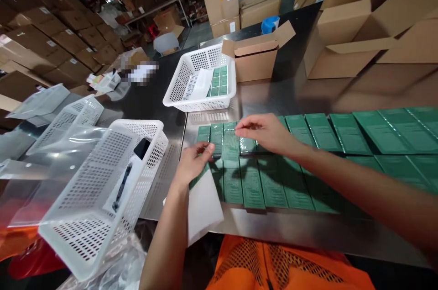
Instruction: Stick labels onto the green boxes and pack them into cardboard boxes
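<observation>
Two rows of green boxes [270,182] with shiny clear wrapping lie side by side on the metal table. My right hand [262,130] is over the far row near its left end, thumb and forefinger pinched at the top of one green box [231,144]. Whatever is in that pinch is too small to make out. My left hand [195,160] is at the left end of the rows, fingers curled and thumb against them, beside the boxes; its grip is partly hidden. Under my left wrist lies a white paper sheet [205,208], partly covered by the forearm.
A white basket [176,87] behind the boxes contains green and white sheets. Another white basket [112,125] at left holds a dark object and a black strap-like item. An open carton [256,64] stands at the back; larger cartons [342,43] stand at right.
</observation>
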The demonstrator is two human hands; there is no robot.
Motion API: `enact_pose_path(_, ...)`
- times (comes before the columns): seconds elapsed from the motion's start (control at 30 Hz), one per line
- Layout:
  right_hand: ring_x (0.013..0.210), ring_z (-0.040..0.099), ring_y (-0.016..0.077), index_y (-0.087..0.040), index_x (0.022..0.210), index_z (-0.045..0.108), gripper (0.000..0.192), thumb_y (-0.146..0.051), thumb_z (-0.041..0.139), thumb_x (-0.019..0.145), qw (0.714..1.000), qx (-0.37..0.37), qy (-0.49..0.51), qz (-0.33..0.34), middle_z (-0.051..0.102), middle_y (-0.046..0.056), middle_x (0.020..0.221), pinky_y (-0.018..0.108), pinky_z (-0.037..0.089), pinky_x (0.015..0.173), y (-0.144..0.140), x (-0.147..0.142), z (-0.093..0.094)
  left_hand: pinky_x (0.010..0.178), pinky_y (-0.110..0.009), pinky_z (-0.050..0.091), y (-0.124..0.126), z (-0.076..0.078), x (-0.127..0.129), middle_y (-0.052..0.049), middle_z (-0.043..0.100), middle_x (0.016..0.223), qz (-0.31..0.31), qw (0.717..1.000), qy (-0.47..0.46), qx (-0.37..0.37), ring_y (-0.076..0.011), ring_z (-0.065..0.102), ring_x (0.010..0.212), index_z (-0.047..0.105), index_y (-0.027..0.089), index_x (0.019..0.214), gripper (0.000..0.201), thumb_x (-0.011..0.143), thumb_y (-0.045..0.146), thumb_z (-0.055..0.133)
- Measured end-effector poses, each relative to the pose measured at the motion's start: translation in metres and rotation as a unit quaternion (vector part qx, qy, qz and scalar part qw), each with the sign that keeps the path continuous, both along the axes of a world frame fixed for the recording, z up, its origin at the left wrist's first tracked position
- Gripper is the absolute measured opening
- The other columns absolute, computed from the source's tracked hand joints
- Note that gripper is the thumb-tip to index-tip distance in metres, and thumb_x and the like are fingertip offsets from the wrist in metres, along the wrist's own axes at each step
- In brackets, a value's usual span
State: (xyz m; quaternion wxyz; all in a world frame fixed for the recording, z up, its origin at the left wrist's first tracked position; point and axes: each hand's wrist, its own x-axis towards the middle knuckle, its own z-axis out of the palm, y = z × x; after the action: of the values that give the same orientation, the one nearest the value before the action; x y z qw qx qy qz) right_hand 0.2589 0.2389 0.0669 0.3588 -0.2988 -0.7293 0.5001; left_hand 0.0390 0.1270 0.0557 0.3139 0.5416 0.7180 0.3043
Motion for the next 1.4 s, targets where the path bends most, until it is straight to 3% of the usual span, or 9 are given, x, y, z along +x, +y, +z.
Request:
enact_pose_path(0.1,0.068,0.061,0.0160,-0.019,0.077,0.075,0.024,-0.042,0.077,0.068,0.995,-0.091,-0.035,0.012,0.071,0.002,0.072,0.029,0.045,0.065,0.032,-0.006,-0.017,0.068,-0.029,0.042,0.004,-0.001,0.012,-0.002,0.071,0.069,-0.055,0.998,-0.031,-0.027,-0.0194,0.064,0.070,0.073,0.019,0.092,0.045,0.088,0.060,0.055)
enact_pose_path(0.27,0.069,0.060,0.0165,-0.018,0.078,0.076,0.027,-0.043,0.077,0.068,0.989,-0.125,-0.074,0.028,0.071,0.002,0.073,0.028,0.044,0.063,0.047,-0.019,-0.037,0.060,-0.028,0.035,0.020,-0.011,0.021,-0.001,0.067,0.062,-0.061,0.997,-0.002,-0.044,-0.0152,0.052,0.058,0.063,0.020,0.070,0.033,0.088,0.048,0.056)
enact_pose_path(0.4,0.072,0.063,0.0170,-0.019,0.084,0.078,0.019,-0.037,0.074,0.078,0.986,-0.061,-0.158,-0.001,0.074,0.003,0.077,0.028,0.042,0.064,0.053,-0.028,-0.045,0.058,-0.028,0.032,0.032,-0.020,0.025,0.000,0.065,0.060,-0.052,0.994,0.029,-0.087,-0.0146,0.047,0.055,0.058,0.021,0.063,0.033,0.089,0.041,0.054)
enact_pose_path(0.6,0.080,0.064,0.0186,-0.021,0.083,0.080,0.009,-0.028,0.073,0.083,0.958,0.058,-0.279,-0.024,0.076,0.005,0.089,0.028,0.041,0.068,0.057,-0.033,-0.056,0.061,-0.029,0.032,0.043,-0.030,0.031,0.000,0.059,0.055,-0.031,0.990,0.072,-0.121,-0.0167,0.051,0.058,0.059,0.020,0.059,0.032,0.088,0.033,0.059)
enact_pose_path(0.87,0.082,0.066,0.0207,-0.022,0.085,0.080,0.013,-0.031,0.071,0.085,0.948,0.069,-0.309,-0.025,0.076,0.004,0.089,0.029,0.039,0.067,0.057,-0.035,-0.060,0.059,-0.029,0.030,0.049,-0.033,0.032,0.000,0.054,0.054,-0.023,0.984,0.089,-0.156,-0.0171,0.050,0.059,0.058,0.021,0.056,0.034,0.087,0.033,0.060)
enact_pose_path(1.17,0.082,0.066,0.0202,-0.024,0.084,0.080,0.013,-0.034,0.071,0.085,0.938,0.067,-0.340,-0.031,0.076,0.002,0.089,0.029,0.037,0.064,0.059,-0.038,-0.059,0.059,-0.030,0.031,0.053,-0.033,0.031,-0.002,0.059,0.058,-0.017,0.980,0.084,-0.181,-0.0180,0.052,0.061,0.061,0.021,0.057,0.032,0.086,0.034,0.060)
enact_pose_path(1.4,0.084,0.064,0.0233,-0.023,0.083,0.078,0.014,-0.034,0.070,0.086,0.936,0.066,-0.344,-0.028,0.075,0.005,0.093,0.032,0.038,0.066,0.057,-0.039,-0.057,0.059,-0.030,0.030,0.056,-0.030,0.031,0.000,0.050,0.051,-0.021,0.978,0.086,-0.191,-0.0179,0.048,0.056,0.058,0.022,0.053,0.033,0.084,0.032,0.061)
